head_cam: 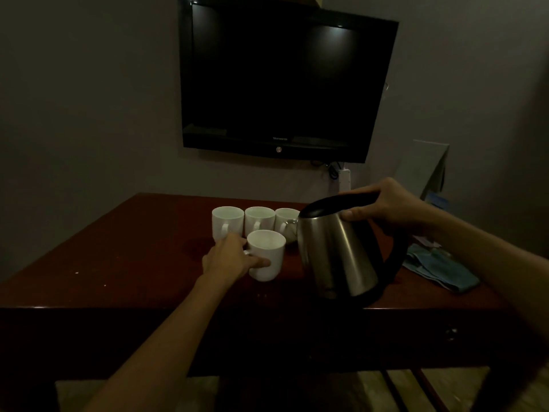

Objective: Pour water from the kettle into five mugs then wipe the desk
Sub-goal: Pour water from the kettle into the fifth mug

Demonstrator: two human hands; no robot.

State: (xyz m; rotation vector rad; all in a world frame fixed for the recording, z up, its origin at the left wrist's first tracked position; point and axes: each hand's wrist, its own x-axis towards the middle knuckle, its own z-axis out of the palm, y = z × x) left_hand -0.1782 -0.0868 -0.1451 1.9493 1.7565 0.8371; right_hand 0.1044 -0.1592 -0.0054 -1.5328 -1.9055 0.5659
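Observation:
A steel kettle with a black lid and handle hangs over the right part of the dark red desk, tilted a little. My right hand grips its handle from above. A white mug stands in front of a row of three white mugs: left, middle, right. My left hand holds the front mug by its handle side. The kettle's spout partly covers the right mug. A blue-grey cloth lies crumpled on the desk at the right.
A black television, switched off, hangs on the wall behind the desk. Cables and a white socket strip hang below it. A pale box-like object stands at the far right. A wet patch shows left of the mugs.

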